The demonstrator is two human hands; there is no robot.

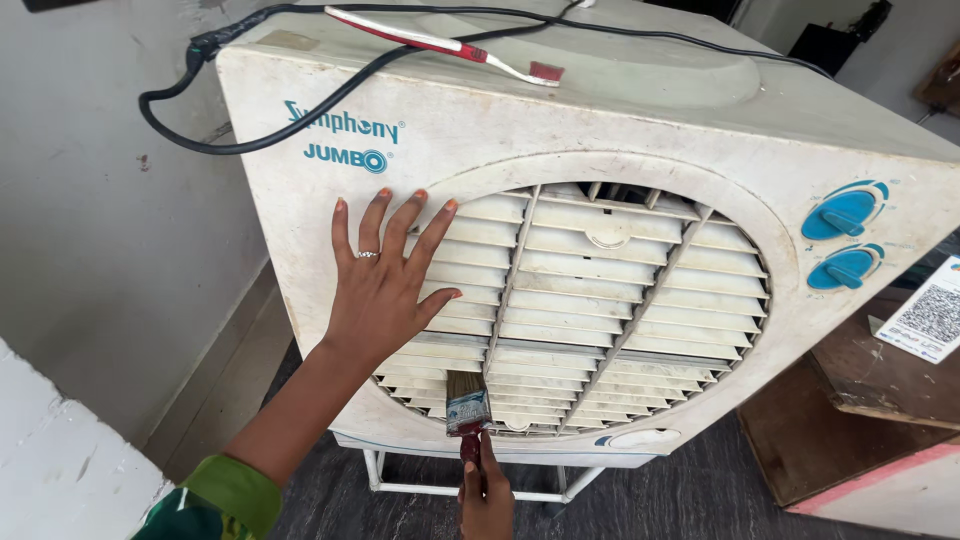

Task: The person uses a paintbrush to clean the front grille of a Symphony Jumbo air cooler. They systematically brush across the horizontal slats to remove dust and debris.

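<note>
A small flat paintbrush with pale bristles, a metal ferrule and a dark red handle (467,410) stood upright against the lower part of the round louvred grille (590,310) of a large, grimy off-white plastic air cooler (300,240), its bristles touching the slats near the bottom of the circle. The right hand (486,490) gripped the brush by its handle from below, fingers closed around it, with the thumb and forefinger pinching the handle just under the ferrule. The left hand (380,285) lay flat on the cooler's front, palm pressed at the left edge of the grille, fingers spread wide and a ring on one finger; a green sleeve (215,495) showed at the forearm. To the right of the grille sat two blue round knobs (845,240), one above the other. On the cooler's top lay a red and white toothbrush (440,45), and a black power cable (200,130) ran across the top and looped down over the left corner. The cooler stood on a white metal stand (470,490) on a dark floor, beside a grey wall (100,230) on the left. A worn wooden board (880,385) lay just to the right.
</note>
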